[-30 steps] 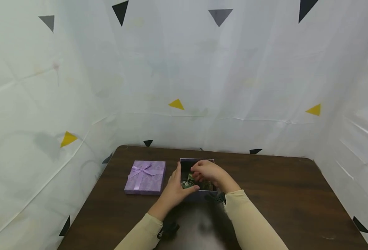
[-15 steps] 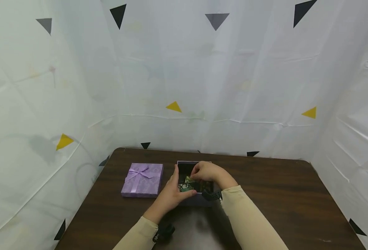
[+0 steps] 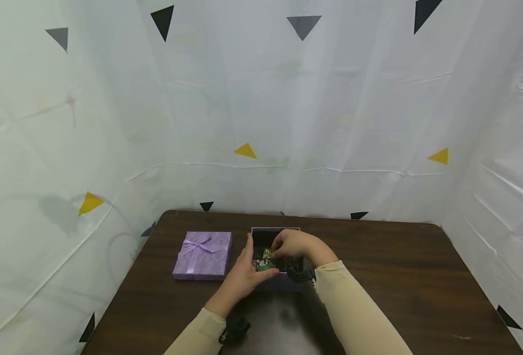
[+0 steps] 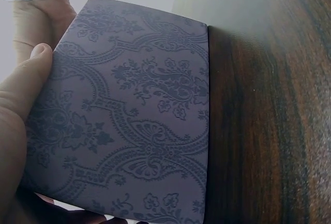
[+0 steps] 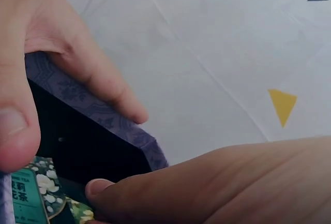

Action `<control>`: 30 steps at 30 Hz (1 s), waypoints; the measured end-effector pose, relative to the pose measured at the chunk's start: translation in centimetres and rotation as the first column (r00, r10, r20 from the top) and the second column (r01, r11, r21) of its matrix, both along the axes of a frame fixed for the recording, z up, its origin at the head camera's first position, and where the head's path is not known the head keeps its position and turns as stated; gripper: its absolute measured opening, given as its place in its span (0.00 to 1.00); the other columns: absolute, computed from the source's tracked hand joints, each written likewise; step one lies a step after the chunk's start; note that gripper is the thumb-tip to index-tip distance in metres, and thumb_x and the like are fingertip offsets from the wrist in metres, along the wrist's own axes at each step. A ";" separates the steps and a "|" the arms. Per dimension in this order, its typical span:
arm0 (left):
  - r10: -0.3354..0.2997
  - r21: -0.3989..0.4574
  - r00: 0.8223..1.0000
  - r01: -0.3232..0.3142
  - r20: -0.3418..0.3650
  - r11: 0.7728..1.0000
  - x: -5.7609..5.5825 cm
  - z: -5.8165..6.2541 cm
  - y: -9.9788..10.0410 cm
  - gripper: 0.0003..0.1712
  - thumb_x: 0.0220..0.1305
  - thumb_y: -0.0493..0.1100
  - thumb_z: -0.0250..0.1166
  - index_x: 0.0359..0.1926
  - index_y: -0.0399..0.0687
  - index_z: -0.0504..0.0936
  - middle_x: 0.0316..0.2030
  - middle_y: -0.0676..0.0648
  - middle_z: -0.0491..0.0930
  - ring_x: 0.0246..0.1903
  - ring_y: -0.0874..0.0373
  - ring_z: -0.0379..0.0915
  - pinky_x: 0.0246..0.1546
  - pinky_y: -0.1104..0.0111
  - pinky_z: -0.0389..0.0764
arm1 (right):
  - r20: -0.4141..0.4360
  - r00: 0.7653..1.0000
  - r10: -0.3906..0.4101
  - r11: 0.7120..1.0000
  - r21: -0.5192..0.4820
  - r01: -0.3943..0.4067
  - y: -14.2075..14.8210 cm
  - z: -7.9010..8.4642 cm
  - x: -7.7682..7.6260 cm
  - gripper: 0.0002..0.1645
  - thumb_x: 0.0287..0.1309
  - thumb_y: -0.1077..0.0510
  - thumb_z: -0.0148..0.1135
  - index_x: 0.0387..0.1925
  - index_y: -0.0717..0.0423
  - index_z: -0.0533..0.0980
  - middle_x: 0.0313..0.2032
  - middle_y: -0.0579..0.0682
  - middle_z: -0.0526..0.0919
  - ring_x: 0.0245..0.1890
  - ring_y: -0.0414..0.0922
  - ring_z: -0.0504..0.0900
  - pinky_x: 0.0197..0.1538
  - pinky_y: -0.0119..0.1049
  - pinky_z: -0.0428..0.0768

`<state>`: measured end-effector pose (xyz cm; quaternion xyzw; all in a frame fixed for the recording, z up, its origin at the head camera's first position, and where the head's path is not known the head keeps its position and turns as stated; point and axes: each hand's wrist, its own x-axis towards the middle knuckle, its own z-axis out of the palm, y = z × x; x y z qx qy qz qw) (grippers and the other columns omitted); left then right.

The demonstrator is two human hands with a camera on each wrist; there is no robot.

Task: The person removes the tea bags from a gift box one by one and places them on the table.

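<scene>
A purple patterned gift box stands without its lid near the middle of the table, its dark inside facing up. My left hand grips its near left corner, thumb over the front rim and fingers along the left side. In the left wrist view, the box's front wall fills the middle. A green floral jasmine tea packet lies inside, below the left thumb. My right hand reaches into the box and pinches a yellow-green tea packet; its other fingers are mostly hidden.
The purple lid with a ribbon bow lies left of the box on the dark wooden table. A white curtain with printed triangles hangs behind and at both sides. Dark straps circle the wrists.
My right hand has dipped a little lower into the box, its fingers closing at the yellow-green packet. The left hand keeps its grip. The head view has shifted slightly.
</scene>
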<state>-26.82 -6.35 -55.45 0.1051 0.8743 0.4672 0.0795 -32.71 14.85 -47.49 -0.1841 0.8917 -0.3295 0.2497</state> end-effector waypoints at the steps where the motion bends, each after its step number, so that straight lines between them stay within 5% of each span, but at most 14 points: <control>1: 0.003 0.003 1.000 -0.003 -0.002 1.000 0.0 0.0 0.0 0.77 0.63 0.70 0.77 0.88 0.68 0.25 0.89 0.35 0.40 0.45 0.47 0.80 0.55 0.50 0.81 | 0.000 1.000 0.003 1.000 0.002 -0.003 0.0 0.0 0.0 0.16 0.74 0.59 0.69 0.56 0.64 0.86 0.46 0.52 0.90 0.41 0.54 0.91 0.52 0.54 0.89; 3: 0.005 0.006 1.000 -0.005 -0.010 1.000 0.1 -0.1 0.1 0.78 0.62 0.71 0.77 0.88 0.67 0.26 0.88 0.35 0.41 0.61 0.36 0.79 0.63 0.41 0.79 | -0.005 1.000 0.006 1.000 0.003 -0.006 0.0 0.1 0.1 0.16 0.73 0.60 0.70 0.57 0.64 0.86 0.46 0.51 0.90 0.39 0.51 0.90 0.50 0.51 0.90; 7: 0.014 0.012 1.000 -0.014 -0.013 1.000 0.1 0.0 0.2 0.79 0.60 0.72 0.78 0.88 0.69 0.26 0.89 0.38 0.41 0.82 0.30 0.57 0.73 0.31 0.69 | -0.006 1.000 0.016 1.000 -0.009 -0.016 0.1 0.0 0.2 0.11 0.72 0.61 0.70 0.52 0.61 0.87 0.43 0.49 0.89 0.35 0.46 0.86 0.42 0.42 0.87; 12: 0.013 0.014 1.000 -0.013 -0.019 1.000 -0.1 -0.2 0.1 0.79 0.60 0.74 0.77 0.88 0.70 0.26 0.89 0.37 0.41 0.78 0.31 0.63 0.71 0.33 0.72 | -0.006 1.000 0.030 0.999 -0.028 -0.030 0.3 0.0 0.1 0.05 0.72 0.62 0.70 0.45 0.57 0.88 0.38 0.47 0.87 0.32 0.45 0.81 0.37 0.39 0.83; 20: 0.041 0.018 0.999 -0.041 -0.016 0.999 0.0 -0.4 0.0 0.79 0.59 0.73 0.78 0.90 0.62 0.30 0.88 0.34 0.43 0.85 0.31 0.49 0.77 0.31 0.62 | 0.032 0.994 0.101 0.992 -0.084 -0.099 0.4 -0.1 0.0 0.06 0.72 0.62 0.69 0.46 0.56 0.89 0.40 0.46 0.89 0.34 0.41 0.82 0.41 0.38 0.83; 30: 0.036 0.016 0.999 -0.036 -0.007 0.999 0.0 -0.5 0.2 0.79 0.58 0.75 0.77 0.89 0.67 0.29 0.89 0.35 0.41 0.85 0.31 0.48 0.76 0.30 0.63 | -0.024 0.982 0.187 0.982 -0.034 -0.188 0.7 -0.3 0.0 0.11 0.75 0.59 0.68 0.34 0.48 0.91 0.31 0.40 0.87 0.27 0.38 0.72 0.33 0.33 0.73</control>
